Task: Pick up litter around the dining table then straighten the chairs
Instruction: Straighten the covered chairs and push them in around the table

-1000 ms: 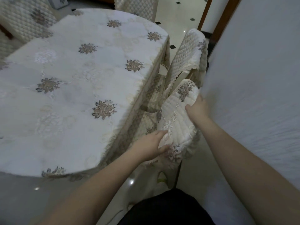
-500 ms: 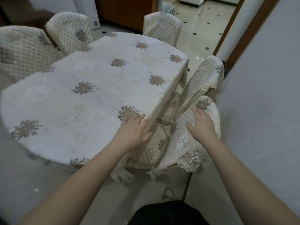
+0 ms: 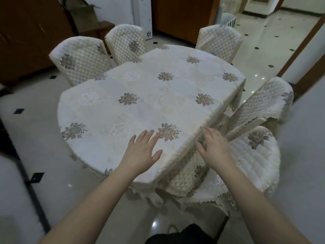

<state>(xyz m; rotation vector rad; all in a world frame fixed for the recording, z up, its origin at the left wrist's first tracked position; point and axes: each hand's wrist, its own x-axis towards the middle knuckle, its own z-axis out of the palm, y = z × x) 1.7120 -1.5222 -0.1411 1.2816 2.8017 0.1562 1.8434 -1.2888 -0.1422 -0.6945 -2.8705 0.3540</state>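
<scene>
The left hand (image 3: 140,152) lies spread wide over the near edge of the table (image 3: 144,103), fingers straight and fanned, holding nothing; whether the palm presses the cloth or hovers just above it cannot be told. The right hand (image 3: 214,147) is also spread wide with straight fingers, holding nothing, at the table's near right edge where the tablecloth (image 3: 177,162) drops over the side. Just right of that hand, a chair (image 3: 255,159) with a quilted cream cover stands tucked against the table's near right corner, its seat under the hanging cloth. Behind it, a second chair (image 3: 260,106) leans against the table's right side. Three more covered chairs stand around the table's far end: one at the far left (image 3: 80,59), one next to it (image 3: 126,43), one at the far right (image 3: 219,39). No litter shows on the table or on the pale tiled floor (image 3: 35,138) around it.
</scene>
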